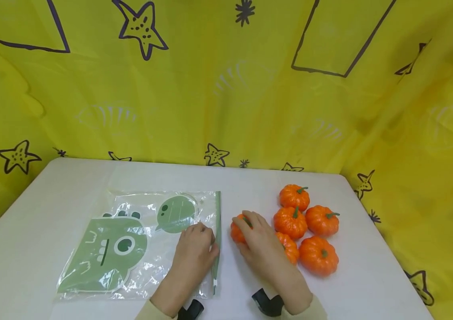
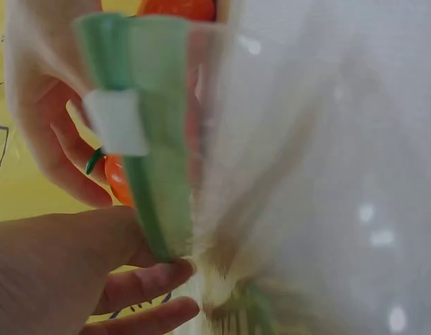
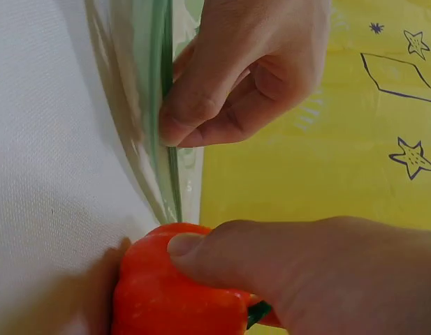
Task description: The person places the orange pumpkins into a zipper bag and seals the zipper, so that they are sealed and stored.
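Note:
A clear zip bag [image 1: 152, 253] with a green cartoon dinosaur print lies flat on the table, its green zip edge [image 1: 218, 209] facing right. My left hand [image 1: 196, 246] pinches that edge near its middle, thumb on one side and fingers on the other; the right wrist view shows the edge lifted. A white slider [image 2: 117, 122] sits on the green strip. In my right hand [image 1: 264, 246] is a small orange toy pumpkin [image 3: 177, 286] with a green stem, gripped between thumb and fingers just right of the bag. The hand partly covers it in the head view.
Several more orange toy pumpkins [image 1: 318, 256] stand grouped to the right of my right hand, one partly hidden by it. The white table [image 1: 246, 186] ends at a yellow curtain [image 1: 194, 111] with dark star drawings, behind and at both sides.

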The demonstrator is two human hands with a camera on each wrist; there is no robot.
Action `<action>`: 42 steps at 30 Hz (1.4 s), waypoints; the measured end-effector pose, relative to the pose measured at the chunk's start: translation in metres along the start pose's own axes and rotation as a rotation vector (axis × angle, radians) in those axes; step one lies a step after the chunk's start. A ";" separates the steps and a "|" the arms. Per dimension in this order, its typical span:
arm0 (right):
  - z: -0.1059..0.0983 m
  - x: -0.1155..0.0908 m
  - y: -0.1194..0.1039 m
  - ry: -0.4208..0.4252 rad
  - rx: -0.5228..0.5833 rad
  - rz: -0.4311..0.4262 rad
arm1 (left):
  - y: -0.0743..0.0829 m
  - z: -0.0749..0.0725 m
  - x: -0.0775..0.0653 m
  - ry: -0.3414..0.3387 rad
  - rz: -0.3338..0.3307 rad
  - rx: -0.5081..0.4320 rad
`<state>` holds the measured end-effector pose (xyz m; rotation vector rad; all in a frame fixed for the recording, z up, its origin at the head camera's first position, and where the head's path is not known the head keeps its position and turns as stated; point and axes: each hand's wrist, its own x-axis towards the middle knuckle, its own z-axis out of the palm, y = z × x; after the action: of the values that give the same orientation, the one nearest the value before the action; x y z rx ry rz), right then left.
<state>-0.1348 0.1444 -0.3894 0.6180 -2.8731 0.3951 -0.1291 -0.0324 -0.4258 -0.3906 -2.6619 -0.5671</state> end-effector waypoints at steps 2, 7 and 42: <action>-0.001 0.000 -0.001 -0.013 0.024 0.009 | 0.000 -0.002 0.001 -0.025 -0.009 -0.014; -0.002 0.001 -0.003 0.010 0.061 -0.031 | 0.002 -0.003 0.003 -0.032 -0.012 -0.019; -0.011 0.002 -0.007 0.107 0.087 -0.115 | -0.010 -0.013 0.015 -0.242 -0.298 -0.693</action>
<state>-0.1321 0.1405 -0.3767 0.7492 -2.7155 0.5209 -0.1412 -0.0439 -0.4116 -0.2542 -2.6882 -1.6398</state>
